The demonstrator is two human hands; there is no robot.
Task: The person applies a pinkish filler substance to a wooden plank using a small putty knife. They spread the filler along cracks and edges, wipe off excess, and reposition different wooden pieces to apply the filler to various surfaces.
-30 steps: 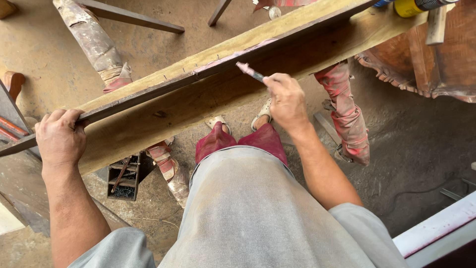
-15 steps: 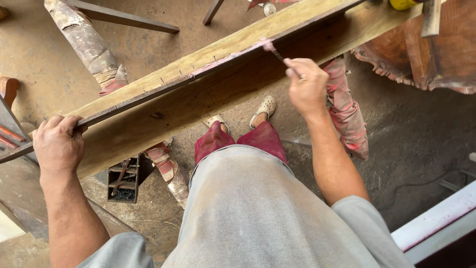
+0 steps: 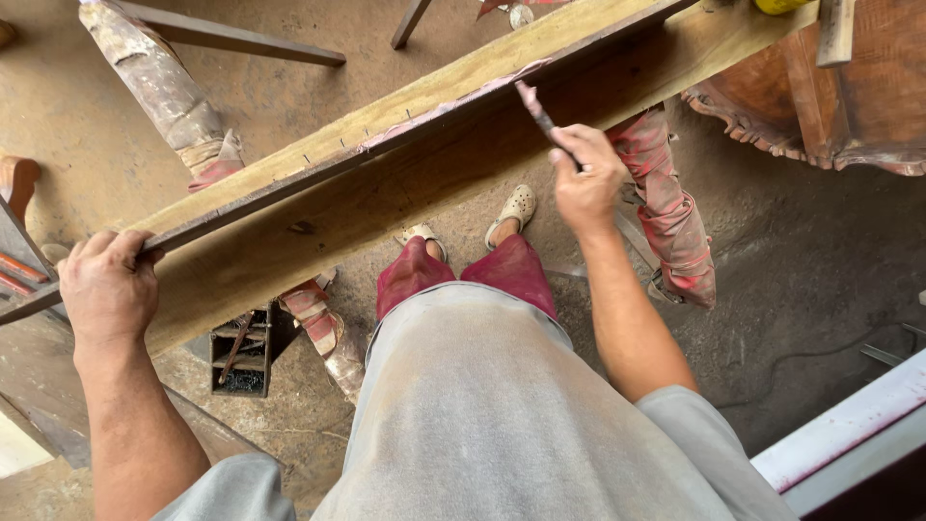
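Looking down past a grey shirt (image 3: 502, 415) and dark red trousers (image 3: 463, 275), two pale shoes (image 3: 511, 207) stand on the dirt floor (image 3: 791, 260) under a long plank (image 3: 386, 193). The plank runs from near left to far right, tilted on edge, with a thin dark strip (image 3: 318, 178) lying along its upper face and a reddish smear beside that strip toward the far end.

The left hand (image 3: 108, 289) is at the near left end, fingers curled over the top edge of the plank and strip, clamped on them. The right hand (image 3: 586, 178) is farther right, just this side of the plank, closed around a small brush (image 3: 540, 114). The brush points up and away from the hand, its tip touching the strip where the reddish smear lies.

Below the plank, near left, a small black crate (image 3: 241, 352) sits on the floor. Paint-stained trestle legs (image 3: 666, 207) stand to the right and another (image 3: 159, 87) at far left. Carved wood furniture (image 3: 830, 116) is at far right.
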